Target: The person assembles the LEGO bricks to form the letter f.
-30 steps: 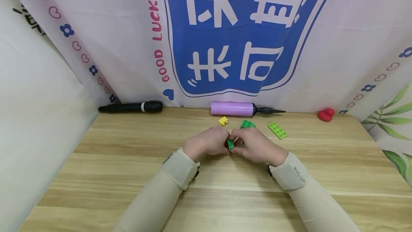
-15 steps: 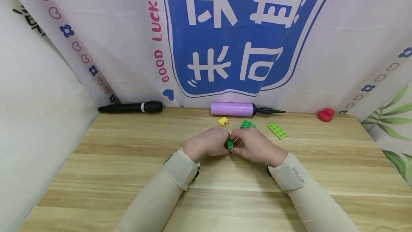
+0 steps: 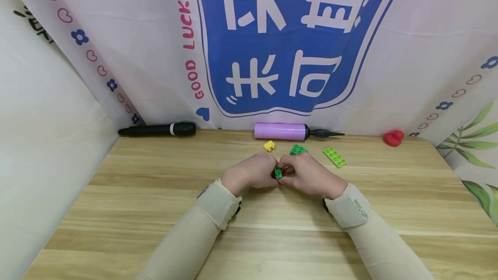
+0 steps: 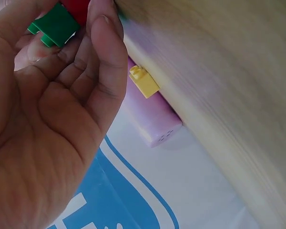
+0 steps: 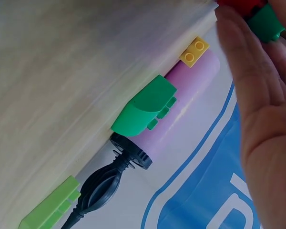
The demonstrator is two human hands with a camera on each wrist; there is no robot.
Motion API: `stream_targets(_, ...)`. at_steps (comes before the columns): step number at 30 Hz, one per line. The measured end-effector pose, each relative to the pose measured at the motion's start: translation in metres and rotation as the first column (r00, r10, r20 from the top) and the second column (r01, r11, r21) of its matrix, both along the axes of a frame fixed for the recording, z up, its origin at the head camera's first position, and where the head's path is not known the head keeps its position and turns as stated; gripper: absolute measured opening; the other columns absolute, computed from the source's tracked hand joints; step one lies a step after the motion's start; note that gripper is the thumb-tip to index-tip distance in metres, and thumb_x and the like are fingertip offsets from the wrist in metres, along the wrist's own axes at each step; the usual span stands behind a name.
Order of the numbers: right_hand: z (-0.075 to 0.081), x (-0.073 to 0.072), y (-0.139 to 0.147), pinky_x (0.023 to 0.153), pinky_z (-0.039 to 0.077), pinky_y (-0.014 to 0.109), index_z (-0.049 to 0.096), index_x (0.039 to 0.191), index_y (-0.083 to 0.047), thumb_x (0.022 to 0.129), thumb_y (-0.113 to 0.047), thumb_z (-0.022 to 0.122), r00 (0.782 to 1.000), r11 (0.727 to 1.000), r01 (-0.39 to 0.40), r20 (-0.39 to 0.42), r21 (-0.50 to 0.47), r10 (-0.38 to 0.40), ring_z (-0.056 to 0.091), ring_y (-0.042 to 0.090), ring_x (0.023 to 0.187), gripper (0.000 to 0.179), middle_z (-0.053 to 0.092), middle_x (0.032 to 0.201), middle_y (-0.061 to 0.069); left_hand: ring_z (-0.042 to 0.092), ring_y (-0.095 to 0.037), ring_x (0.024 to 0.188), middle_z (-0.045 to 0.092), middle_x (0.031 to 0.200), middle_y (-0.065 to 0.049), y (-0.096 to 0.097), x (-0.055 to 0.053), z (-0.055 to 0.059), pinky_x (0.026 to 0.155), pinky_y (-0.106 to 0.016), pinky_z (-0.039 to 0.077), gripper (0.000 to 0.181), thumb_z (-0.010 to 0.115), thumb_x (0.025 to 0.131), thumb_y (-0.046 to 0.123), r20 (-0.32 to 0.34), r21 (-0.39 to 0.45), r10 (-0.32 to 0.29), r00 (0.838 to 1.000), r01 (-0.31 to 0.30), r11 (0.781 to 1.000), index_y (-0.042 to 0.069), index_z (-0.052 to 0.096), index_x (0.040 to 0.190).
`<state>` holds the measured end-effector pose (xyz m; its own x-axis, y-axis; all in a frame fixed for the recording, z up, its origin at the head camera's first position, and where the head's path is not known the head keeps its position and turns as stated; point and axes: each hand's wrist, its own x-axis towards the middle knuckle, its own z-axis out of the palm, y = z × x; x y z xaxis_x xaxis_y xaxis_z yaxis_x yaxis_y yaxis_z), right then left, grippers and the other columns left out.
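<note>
Fingertips meet near the middle of the wooden table, where my left hand [image 3: 254, 171] and right hand [image 3: 305, 174] grip a small green toy brick [image 3: 278, 173] from both sides. The brick's studs face up in the head view. Against it sits a red piece [image 4: 77, 10], mostly covered by fingers; whether the two are fully joined I cannot tell. In the left wrist view the green brick [image 4: 56, 26] shows between curled fingers. The right wrist view catches the red piece [image 5: 242, 5] and green brick at its top right corner.
Beyond the hands lie a yellow brick [image 3: 269, 146], a larger green brick [image 3: 298, 149] with a curved side, and a lime green brick [image 3: 334, 157]. Along the back edge are a purple balloon pump [image 3: 281, 131], a black pen-like object [image 3: 157, 129] and a red rounded toy [image 3: 394, 138].
</note>
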<state>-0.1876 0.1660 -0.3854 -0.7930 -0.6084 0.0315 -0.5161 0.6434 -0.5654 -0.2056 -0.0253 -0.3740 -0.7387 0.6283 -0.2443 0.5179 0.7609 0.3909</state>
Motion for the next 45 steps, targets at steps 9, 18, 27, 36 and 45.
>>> stream_targets(9, -0.001, -0.003, 0.002, 0.086, 0.061, 0.025, 0.073, 0.109, -0.007, 0.091, -0.004, 0.082, 0.997, 0.999, 0.009, 0.072, -0.046, -0.005, 0.077, 0.020, 0.105, 0.021, 0.076, 0.113, 0.010, 0.050, -0.009, 0.061, 0.053, 0.070, 0.003, -0.001, 0.001, 0.001, 0.059, -0.024, 0.043, 0.022, 0.078, 0.095, 0.018, 0.018, -0.006, 0.025, 1.000, -0.025, 1.000, 0.013, 0.063, 0.080)
stream_targets(18, -0.002, -0.003, 0.004, 0.085, 0.061, 0.024, 0.071, 0.111, -0.005, 0.091, -0.004, 0.082, 0.995, 0.998, 0.024, 0.103, -0.053, -0.019, 0.077, 0.019, 0.104, 0.023, 0.076, 0.113, 0.012, 0.054, -0.011, 0.063, 0.059, 0.075, 0.000, 0.000, 0.003, 0.001, 0.058, -0.023, 0.046, 0.016, 0.077, 0.094, 0.016, 0.026, -0.007, 0.026, 0.999, -0.026, 1.000, 0.011, 0.064, 0.085)
stream_targets(27, -0.005, 0.000, 0.000, 0.082, 0.062, 0.028, 0.073, 0.101, -0.012, 0.091, -0.012, 0.085, 0.998, 0.998, 0.048, -0.048, -0.039, -0.050, 0.075, 0.011, 0.092, 0.015, 0.077, 0.098, -0.001, 0.053, -0.013, 0.068, 0.056, 0.074, 0.001, -0.002, -0.002, -0.001, 0.068, -0.027, 0.048, 0.014, 0.071, 0.099, 0.014, 0.032, 0.006, 0.023, 0.999, -0.024, 1.000, 0.013, 0.066, 0.086)
stream_targets(36, -0.001, 0.001, -0.007, 0.081, 0.062, 0.032, 0.072, 0.097, -0.013, 0.088, -0.013, 0.088, 0.993, 0.999, 0.044, -0.109, -0.007, -0.045, 0.073, 0.011, 0.089, 0.018, 0.076, 0.094, -0.002, 0.053, -0.012, 0.071, 0.059, 0.077, 0.005, -0.008, -0.003, -0.002, 0.071, -0.027, 0.047, 0.008, 0.079, 0.093, 0.014, -0.046, 0.009, -0.010, 0.999, 0.010, 1.000, 0.014, 0.070, 0.095)
stream_targets(45, -0.001, 0.002, -0.005, 0.084, 0.062, 0.030, 0.073, 0.100, -0.012, 0.089, -0.010, 0.084, 0.998, 0.999, 0.054, -0.027, -0.003, -0.054, 0.076, 0.013, 0.095, 0.016, 0.077, 0.100, 0.001, 0.054, -0.012, 0.072, 0.059, 0.077, 0.004, -0.007, -0.002, -0.001, 0.070, -0.027, 0.048, 0.007, 0.078, 0.092, 0.012, -0.014, 0.021, 0.004, 1.000, -0.003, 1.000, 0.012, 0.072, 0.094)
